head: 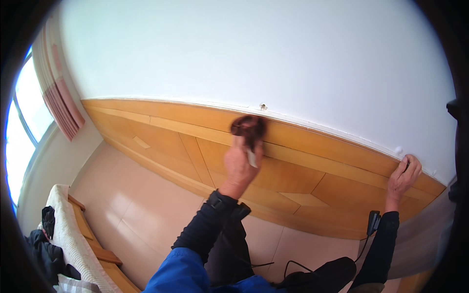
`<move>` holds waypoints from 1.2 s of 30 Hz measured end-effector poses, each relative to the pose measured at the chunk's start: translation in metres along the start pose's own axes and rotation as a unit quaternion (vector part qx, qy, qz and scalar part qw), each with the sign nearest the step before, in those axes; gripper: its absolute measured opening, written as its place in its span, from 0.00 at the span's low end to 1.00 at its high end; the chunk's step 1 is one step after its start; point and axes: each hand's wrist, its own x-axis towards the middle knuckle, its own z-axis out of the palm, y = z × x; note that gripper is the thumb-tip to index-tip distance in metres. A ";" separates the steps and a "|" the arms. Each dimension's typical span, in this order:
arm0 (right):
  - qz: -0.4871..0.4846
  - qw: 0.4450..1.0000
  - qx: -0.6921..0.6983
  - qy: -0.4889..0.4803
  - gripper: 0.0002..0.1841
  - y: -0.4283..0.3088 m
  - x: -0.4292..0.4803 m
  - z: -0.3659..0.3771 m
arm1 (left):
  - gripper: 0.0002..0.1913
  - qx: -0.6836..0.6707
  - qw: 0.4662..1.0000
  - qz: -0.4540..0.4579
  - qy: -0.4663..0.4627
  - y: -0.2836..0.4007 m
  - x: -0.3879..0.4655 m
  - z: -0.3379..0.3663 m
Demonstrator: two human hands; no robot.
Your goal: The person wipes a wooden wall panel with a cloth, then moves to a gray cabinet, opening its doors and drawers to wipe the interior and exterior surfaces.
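Note:
My left hand (240,161) is closed around a crumpled dark reddish-brown cloth (249,128), blurred, with a pale strip showing below it. That cloth lies against the upper part of the wooden wall panelling (220,146), just under its white top ledge (205,105). Farther right, my right hand (405,174) rests with bent fingers at the panelling's top edge. A small dark spot shows between those fingers; I cannot tell whether it is an object or a shadow.
Above the ledge, the white wall (256,55) has a small hole (263,106) and a round white knob (398,150). A curtain (64,99) hangs by the window at left. Below are a tiled floor (128,205), a bed (78,245) with dark clothing (45,252), and a cable (362,249) near my legs.

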 end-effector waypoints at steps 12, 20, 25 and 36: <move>-0.026 0.999 -0.007 -0.019 0.09 0.015 -0.004 0.000 | 0.23 0.056 0.996 0.065 0.001 -0.029 -0.025 0.005; -0.050 0.996 -0.073 -0.011 0.12 0.052 -0.012 0.006 | 0.18 0.073 0.983 -0.161 0.053 -0.190 -0.109 -0.013; -0.047 0.996 -0.072 0.014 0.12 0.066 -0.014 0.003 | 0.16 0.200 0.948 -0.244 -0.046 -0.287 -0.207 0.015; -0.017 0.992 -0.124 -0.019 0.20 0.081 -0.008 -0.010 | 0.12 0.437 0.752 -0.118 -0.479 -0.363 -0.328 0.053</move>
